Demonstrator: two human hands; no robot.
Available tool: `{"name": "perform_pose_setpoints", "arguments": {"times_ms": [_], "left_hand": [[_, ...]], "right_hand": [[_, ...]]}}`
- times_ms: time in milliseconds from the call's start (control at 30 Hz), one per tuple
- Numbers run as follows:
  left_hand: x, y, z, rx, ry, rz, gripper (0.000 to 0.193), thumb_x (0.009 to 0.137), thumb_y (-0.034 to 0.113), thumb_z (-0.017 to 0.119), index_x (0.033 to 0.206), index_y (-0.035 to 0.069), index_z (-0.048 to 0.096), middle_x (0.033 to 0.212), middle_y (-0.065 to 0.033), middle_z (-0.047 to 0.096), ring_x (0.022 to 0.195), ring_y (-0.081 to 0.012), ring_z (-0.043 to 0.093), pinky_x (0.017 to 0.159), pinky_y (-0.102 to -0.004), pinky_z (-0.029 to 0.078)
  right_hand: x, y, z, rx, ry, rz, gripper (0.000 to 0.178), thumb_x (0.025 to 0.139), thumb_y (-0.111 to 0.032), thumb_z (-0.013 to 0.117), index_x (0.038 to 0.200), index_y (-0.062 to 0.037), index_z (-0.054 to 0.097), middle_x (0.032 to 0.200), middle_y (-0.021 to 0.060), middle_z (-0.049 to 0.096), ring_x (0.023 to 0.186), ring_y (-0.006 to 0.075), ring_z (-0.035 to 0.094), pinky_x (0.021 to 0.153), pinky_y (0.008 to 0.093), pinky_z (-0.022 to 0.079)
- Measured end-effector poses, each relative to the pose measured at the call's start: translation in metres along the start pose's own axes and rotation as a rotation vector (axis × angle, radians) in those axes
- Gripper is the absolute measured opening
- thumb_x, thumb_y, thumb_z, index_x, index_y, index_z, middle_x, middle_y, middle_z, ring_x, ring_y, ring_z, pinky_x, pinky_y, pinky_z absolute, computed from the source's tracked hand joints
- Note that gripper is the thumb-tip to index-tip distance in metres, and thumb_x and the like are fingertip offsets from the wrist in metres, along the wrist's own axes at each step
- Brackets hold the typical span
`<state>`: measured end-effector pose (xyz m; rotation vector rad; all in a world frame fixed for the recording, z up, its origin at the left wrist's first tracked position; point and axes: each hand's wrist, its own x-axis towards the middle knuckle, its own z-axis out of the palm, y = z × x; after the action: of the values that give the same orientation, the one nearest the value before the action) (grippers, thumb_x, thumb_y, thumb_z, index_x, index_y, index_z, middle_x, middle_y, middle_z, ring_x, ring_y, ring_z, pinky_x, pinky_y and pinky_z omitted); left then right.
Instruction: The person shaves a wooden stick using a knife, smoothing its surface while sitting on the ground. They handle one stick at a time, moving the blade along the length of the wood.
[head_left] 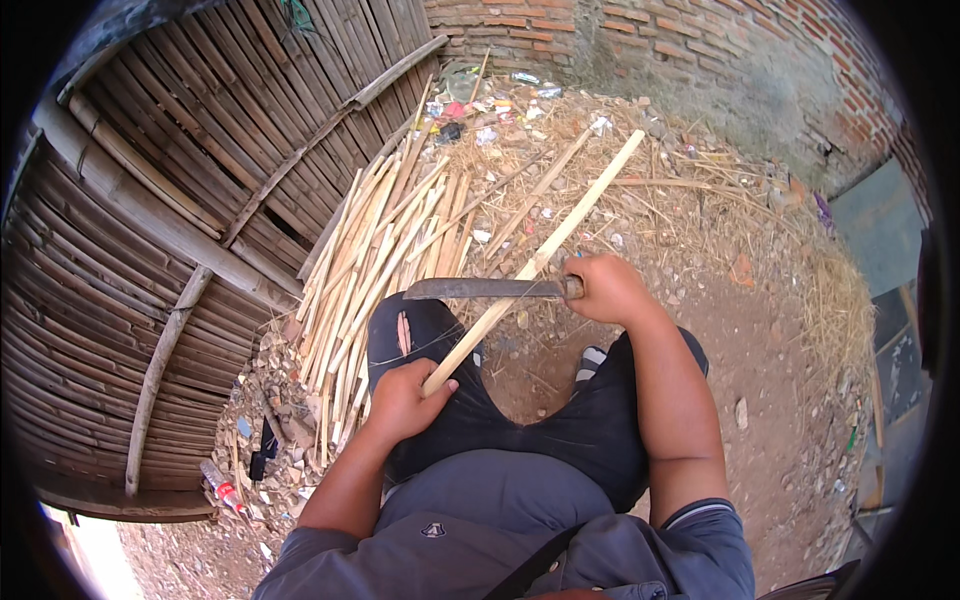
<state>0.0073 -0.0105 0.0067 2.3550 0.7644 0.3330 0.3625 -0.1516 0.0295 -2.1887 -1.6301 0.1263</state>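
Note:
My left hand (408, 398) is closed round the near end of a long pale bamboo strip (585, 207), above my left knee. The strip slants up and away to the right, over the ground. In my right hand (607, 288) is the handle of a machete (480, 288), its dark blade pointing left. The blade lies across the strip, between my two hands; whether it has bitten into the strip I cannot tell. Left of my left leg lies a pile of similar bamboo strips (352, 290).
A wall of bamboo slats (150, 160) rises on the left, a brick wall (690, 50) at the back. Dry straw and shavings (700, 215) and litter cover the ground ahead. A plastic bottle (222, 487) lies at the lower left. Grey panels (880, 225) stand at the right.

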Motion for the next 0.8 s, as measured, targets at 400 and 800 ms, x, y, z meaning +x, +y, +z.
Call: {"name": "perform_pose_setpoints", "arguments": {"times_ms": [400,800], "left_hand": [[0.001,-0.002,0.004,0.056,0.007,0.03,0.029,0.094,0.03,0.084,0.099,0.003,0.075,0.08,-0.0198,0.071,0.073,-0.0393,0.072,0.067,-0.0447,0.054],[0.004,0.008,0.002,0.166,-0.042,0.055,0.031,0.094,0.034,0.081,0.098,0.005,0.072,0.086,-0.021,0.074,0.082,-0.0451,0.073,0.074,-0.0524,0.057]], "right_hand": [[0.0,0.003,0.004,-0.023,-0.071,0.012,0.037,0.076,-0.028,0.09,0.107,-0.0124,0.078,0.087,0.0178,0.076,0.09,0.0408,0.075,0.08,0.0514,0.059],[0.002,-0.004,0.007,-0.033,-0.211,0.035,0.042,0.077,-0.03,0.091,0.113,-0.0154,0.078,0.099,0.0171,0.079,0.098,0.0401,0.077,0.082,0.0517,0.06]]}}
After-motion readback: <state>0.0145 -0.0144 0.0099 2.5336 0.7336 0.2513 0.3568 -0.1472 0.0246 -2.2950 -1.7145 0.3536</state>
